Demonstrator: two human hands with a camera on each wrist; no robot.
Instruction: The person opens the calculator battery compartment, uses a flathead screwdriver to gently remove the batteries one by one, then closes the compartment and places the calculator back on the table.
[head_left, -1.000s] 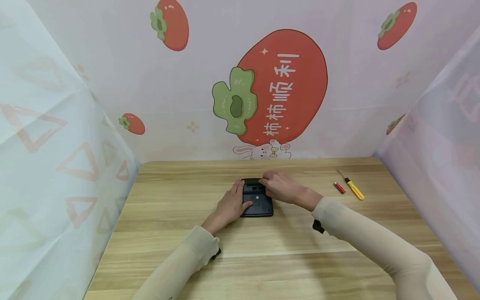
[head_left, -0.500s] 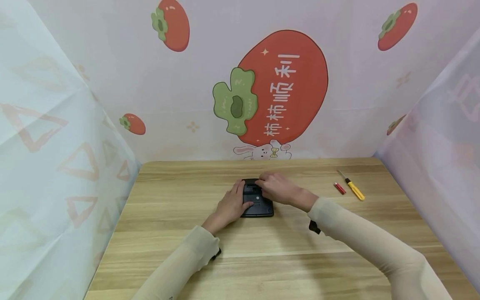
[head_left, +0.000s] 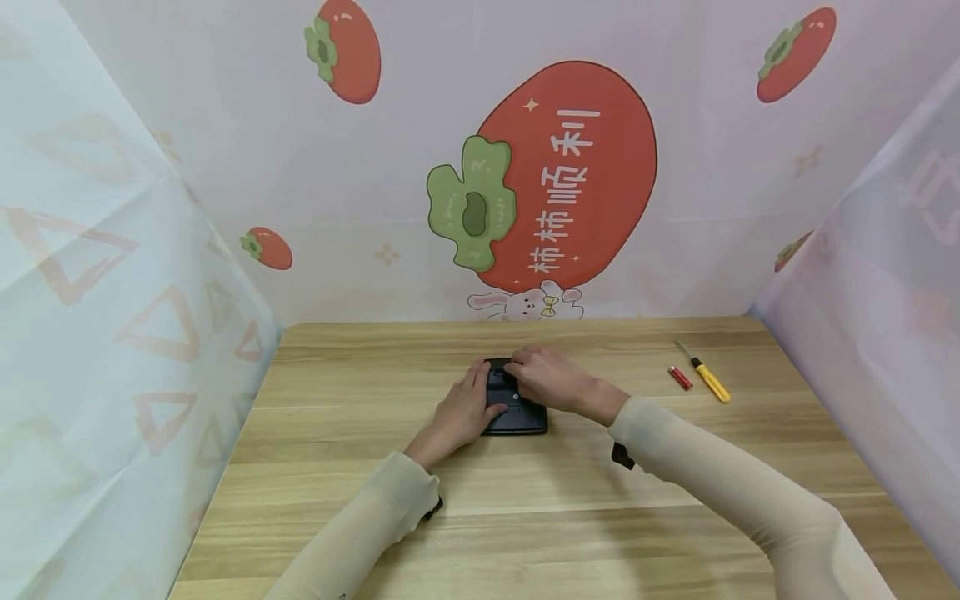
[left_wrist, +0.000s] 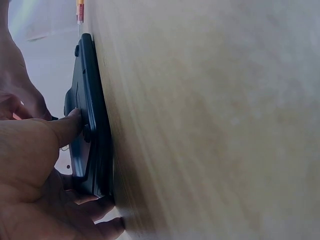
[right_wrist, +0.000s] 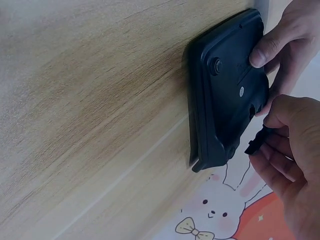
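A black calculator (head_left: 525,422) lies face down on the table, its back with round rubber feet turned up. My left hand (head_left: 461,410) grips its left side, thumb (right_wrist: 260,55) on the back and fingers round the far edge. Between thumb and fingers, my right hand (head_left: 551,382) pinches a small black battery cover (right_wrist: 257,142). In the right wrist view the cover is tilted and held above the calculator's back, near a dark opening (right_wrist: 252,111). The inside of the battery bay is hidden by the viewing angle and the right hand.
On the wooden table (head_left: 360,392) to the right lie a small red battery-like cylinder (head_left: 680,377) and a yellow-handled screwdriver (head_left: 712,382). A printed cloth (head_left: 360,192) closes off the back, and more cloth hangs at both sides.
My right hand has shifted a little to the left over the calculator's back with the cover. My left hand and the calculator have stayed in place.
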